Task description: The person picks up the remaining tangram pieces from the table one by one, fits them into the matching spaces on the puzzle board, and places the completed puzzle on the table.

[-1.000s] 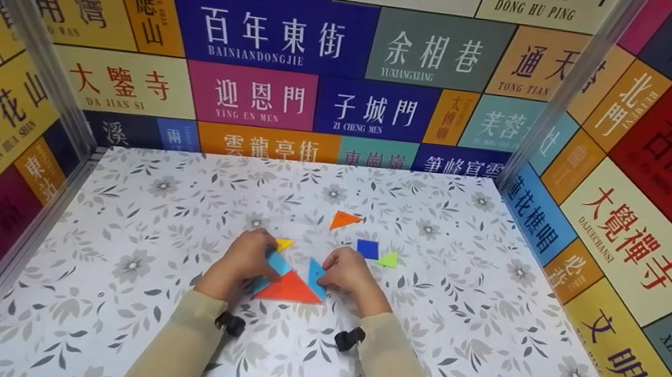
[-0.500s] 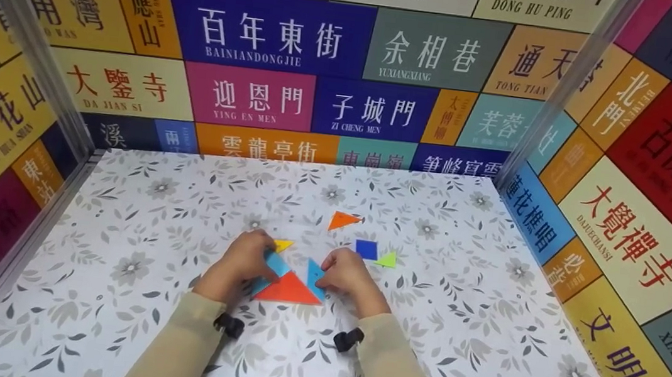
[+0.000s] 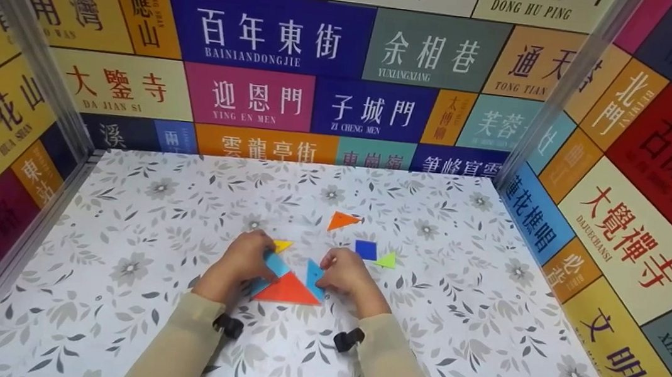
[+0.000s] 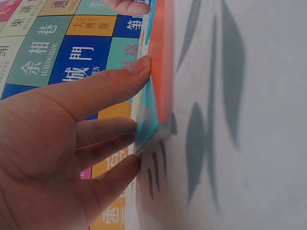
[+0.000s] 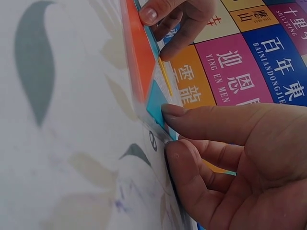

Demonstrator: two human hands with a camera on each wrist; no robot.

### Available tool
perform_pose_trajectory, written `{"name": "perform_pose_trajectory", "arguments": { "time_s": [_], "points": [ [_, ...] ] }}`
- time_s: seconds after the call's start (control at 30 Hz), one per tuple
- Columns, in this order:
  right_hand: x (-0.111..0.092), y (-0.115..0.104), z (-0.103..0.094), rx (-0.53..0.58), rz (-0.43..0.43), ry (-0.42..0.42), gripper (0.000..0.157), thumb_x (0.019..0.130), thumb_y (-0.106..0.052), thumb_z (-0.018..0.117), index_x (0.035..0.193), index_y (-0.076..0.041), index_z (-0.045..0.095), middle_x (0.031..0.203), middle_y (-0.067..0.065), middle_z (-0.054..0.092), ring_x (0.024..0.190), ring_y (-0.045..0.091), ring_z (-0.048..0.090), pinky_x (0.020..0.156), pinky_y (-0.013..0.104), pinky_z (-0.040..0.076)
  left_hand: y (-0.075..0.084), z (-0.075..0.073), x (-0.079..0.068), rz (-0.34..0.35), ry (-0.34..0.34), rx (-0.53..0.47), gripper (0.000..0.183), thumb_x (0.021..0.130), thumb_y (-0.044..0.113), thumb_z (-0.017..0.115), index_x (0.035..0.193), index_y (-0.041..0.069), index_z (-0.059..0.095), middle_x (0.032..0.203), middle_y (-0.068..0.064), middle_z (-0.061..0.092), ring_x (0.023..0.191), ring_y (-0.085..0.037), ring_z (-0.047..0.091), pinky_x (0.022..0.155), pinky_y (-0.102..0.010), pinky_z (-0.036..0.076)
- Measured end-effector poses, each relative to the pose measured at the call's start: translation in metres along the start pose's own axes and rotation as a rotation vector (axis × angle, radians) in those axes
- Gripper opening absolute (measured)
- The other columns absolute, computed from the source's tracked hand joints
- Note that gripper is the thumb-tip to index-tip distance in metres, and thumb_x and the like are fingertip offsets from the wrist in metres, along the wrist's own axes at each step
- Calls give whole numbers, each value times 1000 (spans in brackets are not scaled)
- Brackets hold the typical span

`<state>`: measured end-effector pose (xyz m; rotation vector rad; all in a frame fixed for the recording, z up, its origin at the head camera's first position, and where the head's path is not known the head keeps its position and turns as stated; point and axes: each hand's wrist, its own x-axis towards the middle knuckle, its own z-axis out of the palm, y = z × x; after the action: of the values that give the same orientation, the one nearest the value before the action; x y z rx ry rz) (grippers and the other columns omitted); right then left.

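Several flat tangram pieces lie on the table. My left hand holds a light blue tangram piece, its thumb on the near side where it meets a red triangle. Part of that light blue piece is hidden under the hand. At the red triangle's right slope, my right hand pinches a blue tangram piece between thumb and index finger. In the right wrist view this blue piece touches the end of the red triangle. A yellow triangle lies just beyond my left fingers, partly covered.
Beyond the hands lie an orange triangle, a dark blue square and a green triangle. The table has a white leaf-and-flower cover. Printed panels with writing enclose its back and sides.
Both hands keep their hold and the pieces stay almost where they were. The whole head view shifts very slightly.
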<state>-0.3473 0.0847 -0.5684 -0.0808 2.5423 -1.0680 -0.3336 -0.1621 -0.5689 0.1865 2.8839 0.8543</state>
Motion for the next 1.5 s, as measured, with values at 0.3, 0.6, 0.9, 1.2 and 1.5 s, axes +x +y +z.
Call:
{"name": "perform_pose_trajectory", "arguments": {
  "time_s": [0.3,0.6,0.9,1.2,1.5],
  "points": [
    [0,3,0,35,-13,-22,25,83,-11,89,99,-14,70,92,5,69,71,21,62,61,30,50,0,2,-2,-9,0,-19,66,65,21,102,122,2,76,130,-13,68,122,-35,62,112,-50,49],
    [3,4,-2,35,-104,35,27,80,-10,89,99,-11,70,79,2,67,64,17,60,57,27,48,2,0,-1,12,13,-1,64,64,21,102,120,3,77,127,-13,69,119,-35,63,111,-49,49],
    [5,8,-2,45,-140,111,24,82,-8,87,100,-10,71,79,3,65,66,16,58,61,27,48,1,0,0,-6,-1,18,65,64,22,103,120,3,77,124,-11,70,116,-32,64,110,-48,51],
    [6,14,-10,100,-146,120,22,86,-8,82,105,-10,71,84,6,69,68,16,62,62,27,50,3,1,0,-36,-19,-21,66,65,20,102,123,4,76,126,-11,69,118,-32,62,111,-49,50],
    [8,21,-24,161,-127,154,25,89,-9,79,113,-8,73,89,6,70,71,17,65,66,28,53,3,1,-1,-52,-17,-32,65,65,20,101,123,5,76,127,-10,69,120,-32,62,112,-49,48]
  ]
}}
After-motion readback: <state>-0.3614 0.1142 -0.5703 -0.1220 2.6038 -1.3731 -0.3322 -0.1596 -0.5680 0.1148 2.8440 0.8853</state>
